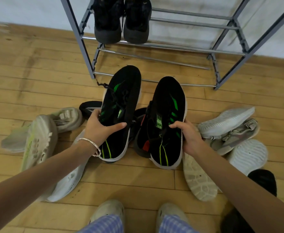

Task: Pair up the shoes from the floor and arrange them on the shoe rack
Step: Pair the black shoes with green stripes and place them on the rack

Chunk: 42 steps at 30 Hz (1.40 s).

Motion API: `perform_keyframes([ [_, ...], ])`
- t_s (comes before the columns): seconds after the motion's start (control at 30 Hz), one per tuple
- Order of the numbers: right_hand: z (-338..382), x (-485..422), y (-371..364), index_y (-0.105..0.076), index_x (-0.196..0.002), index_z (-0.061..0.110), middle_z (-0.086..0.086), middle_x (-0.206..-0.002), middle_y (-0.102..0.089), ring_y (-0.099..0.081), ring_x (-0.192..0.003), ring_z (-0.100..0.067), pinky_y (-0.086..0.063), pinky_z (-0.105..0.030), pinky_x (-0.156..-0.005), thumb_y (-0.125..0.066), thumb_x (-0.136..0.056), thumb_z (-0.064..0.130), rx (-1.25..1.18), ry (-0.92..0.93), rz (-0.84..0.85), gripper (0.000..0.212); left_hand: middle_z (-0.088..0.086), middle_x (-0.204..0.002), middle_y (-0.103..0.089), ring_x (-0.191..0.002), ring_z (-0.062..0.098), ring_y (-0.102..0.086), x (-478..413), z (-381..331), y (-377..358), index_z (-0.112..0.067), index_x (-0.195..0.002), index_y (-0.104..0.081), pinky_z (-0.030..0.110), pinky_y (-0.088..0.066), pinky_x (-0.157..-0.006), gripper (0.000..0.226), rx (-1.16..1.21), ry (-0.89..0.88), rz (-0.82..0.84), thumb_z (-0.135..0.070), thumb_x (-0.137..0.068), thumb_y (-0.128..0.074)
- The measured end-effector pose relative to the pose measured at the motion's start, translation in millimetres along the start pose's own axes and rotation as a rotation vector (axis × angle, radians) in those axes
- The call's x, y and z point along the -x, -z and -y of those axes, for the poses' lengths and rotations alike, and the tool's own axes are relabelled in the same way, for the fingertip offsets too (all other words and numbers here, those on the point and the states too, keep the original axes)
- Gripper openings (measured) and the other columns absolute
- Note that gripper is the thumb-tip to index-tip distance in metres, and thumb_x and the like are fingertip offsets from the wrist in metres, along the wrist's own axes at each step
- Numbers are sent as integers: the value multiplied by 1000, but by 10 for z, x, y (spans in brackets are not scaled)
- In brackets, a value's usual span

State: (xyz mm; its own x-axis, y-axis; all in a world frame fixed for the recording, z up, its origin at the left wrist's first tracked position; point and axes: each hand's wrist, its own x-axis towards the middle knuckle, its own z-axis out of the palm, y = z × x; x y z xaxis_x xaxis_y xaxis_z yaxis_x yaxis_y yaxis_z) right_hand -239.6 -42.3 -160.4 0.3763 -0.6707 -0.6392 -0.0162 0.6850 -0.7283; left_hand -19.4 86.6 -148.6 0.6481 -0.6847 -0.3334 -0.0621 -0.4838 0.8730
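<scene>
One pair is already in place: two dark shoes [108,21] stand side by side at the left end of a shelf on the shoe rack [81,47], with their toes over its front rail. The rest of that shelf and the rails below it show no shoes.

A second pair looks matched and ready to go up. The left hand [101,130] grips a green-striped trainer [122,98] by its side near the collar, with the thumb laid across the top. The right hand [190,137] is clamped on the matching trainer [168,101] in the same way. Both trainers point toe-first at the rack, held over the heap on the floor [37,73] just in front of the rack's lowest rail.

By my judgement most of the work is left. Pale trainers [39,143] lie tumbled at the left side of the heap. At the right side are white shoes turned sole-up [225,120], a grey trainer [235,135] and a worn sole [196,179]. None of these is paired.

The top of the rack is cut off, so any higher shelves cannot be judged. A black shoe [89,106] and another dark one with red [139,118] are mostly hidden behind the held trainers, and I cannot tell whether they match. The left forearm covers part of a white shoe [67,182]. A dark shape [263,180] beyond the right arm is too cut off to name.
</scene>
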Motion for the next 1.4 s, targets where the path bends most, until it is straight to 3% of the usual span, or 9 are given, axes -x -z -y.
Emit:
perform_keyframes([
  [0.23, -64, -261, -92, -48, -127, 17, -5, -114, -62, -58, -104, -25, -48, -42, -91, -63, -82, 7, 218, 16, -104, 48, 3, -116, -57, -105, 20, -55, -10, 9, -347, -9, -129, -42, 30, -44, -84, 81, -124, 164, 59, -34, -63, -83],
  [0.4, -74, -245, -152, -38, -120, 30, -5, -125, -53, -52, -116, -22, -45, -43, -98, -71, -80, 20, 445, 283, -198, 53, 8, -129, -48, -116, 24, -50, 28, 93, -378, -11, -133, -41, 29, -42, -87, 80, -83, 189, 93, -38, -68, -79],
  [0.63, -466, 198, -257, -21, -145, 21, -2, -153, -18, -16, -141, -15, -24, -39, -115, -62, -86, 38, 761, 520, -232, 74, -7, -145, -10, -128, -2, -17, 490, 353, -372, -24, -147, -13, 15, -18, -105, 114, -259, -326, 88, -54, -58, -77],
  [0.73, -564, 422, -287, -30, -140, 25, 0, -156, -8, -7, -143, -12, -19, -31, -115, -59, -83, 43, 880, 707, -180, 67, -2, -154, 3, -142, 5, -1, 508, 518, -363, -33, -145, -14, 18, -15, -110, 112, -376, -578, 142, -56, -55, -78],
  [0.83, -728, 494, -246, -19, -145, 25, 1, -156, -9, -2, -145, -15, -17, -42, -115, -60, -77, 41, 1197, 857, -85, 81, 4, -148, -18, -142, 30, -13, 445, 672, -338, -28, -135, -35, 51, -29, -109, 91, -516, -719, 103, -32, -59, -84],
  [0.9, -817, 439, -163, -12, -148, 24, -1, -152, -19, -9, -144, -19, -26, -54, -111, -65, -74, 27, 1382, 916, -102, 90, 4, -132, -38, -137, 32, -21, 385, 709, -305, -25, -122, -46, 58, -31, -105, 70, -634, -812, 36, -15, -62, -79],
  [1.07, -894, 387, -45, -30, -142, 22, -4, -129, -57, -41, -129, -22, -36, -53, -104, -74, -75, 13, 1453, 1078, -153, 81, 5, -117, -63, -126, 24, -42, 282, 557, -229, -19, -117, -53, 39, -26, -111, 39, -754, -1171, 54, -18, -78, -51],
  [1.27, -580, 448, 24, -51, -122, 20, -10, -117, -62, -48, -118, -22, -54, -50, -81, -45, -94, 18, 1303, 1300, -218, 29, -2, -118, -61, -122, 20, -45, 201, 303, -187, -23, -115, -54, 29, -37, -98, 25, -723, -1271, 29, -30, -96, -39],
  [1.4, -282, 622, 87, -47, -123, 31, 1, -123, -53, -46, -125, -13, -53, -46, -81, -50, -90, 21, 1145, 1436, -259, 35, -7, -116, -60, -119, 17, -47, 205, 51, -263, -27, -111, -55, 31, -41, -93, 22, -710, -1398, -21, -25, -90, -49],
])
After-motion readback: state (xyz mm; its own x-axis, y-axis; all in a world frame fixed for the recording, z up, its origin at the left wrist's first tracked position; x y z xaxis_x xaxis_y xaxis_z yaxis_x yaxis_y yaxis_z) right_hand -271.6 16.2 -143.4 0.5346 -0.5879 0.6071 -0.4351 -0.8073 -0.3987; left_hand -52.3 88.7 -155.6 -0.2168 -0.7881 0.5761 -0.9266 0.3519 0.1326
